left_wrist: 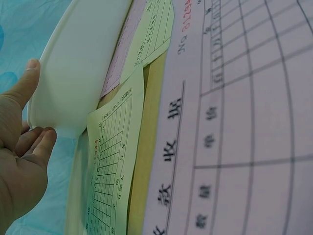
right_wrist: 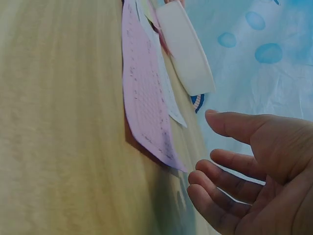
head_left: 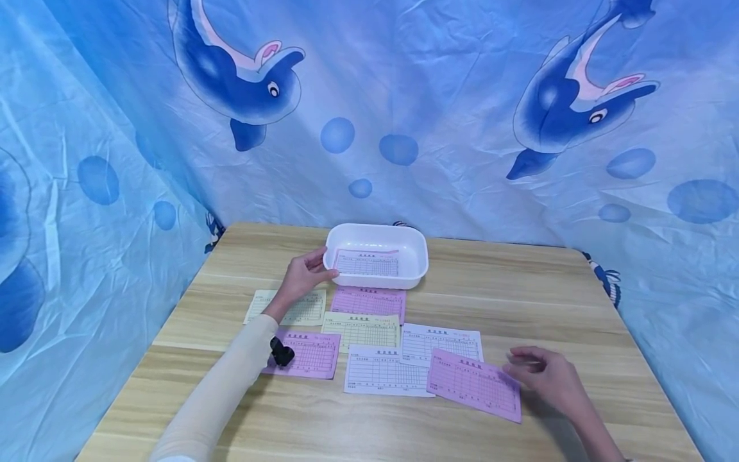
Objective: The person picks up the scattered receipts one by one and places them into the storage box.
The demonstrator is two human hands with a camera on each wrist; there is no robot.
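My left hand [head_left: 303, 277] grips the left end of a white plastic tub [head_left: 416, 273], thumb and fingers spread at its rim; the left wrist view shows the fingers curled against it. Inside the tub lies a receipt slip [head_left: 367, 264] with a pink edge behind it. My right hand [head_left: 548, 378] hovers beside the right corner of a pink receipt slip [head_left: 476, 386], thumb and fingers loosely bent with nothing between them. In the right wrist view that pink slip [right_wrist: 146, 98] has its near corner close to the fingertips.
Two white slips [head_left: 375, 378] partly overlap under the pink one. Pale yellow slips [head_left: 360, 330] and more pink slips [head_left: 314, 353] lie in front of the tub on the wooden table [head_left: 519, 282]. Blue dolphin-print cloth [head_left: 450, 192] hangs behind the table and along both sides.
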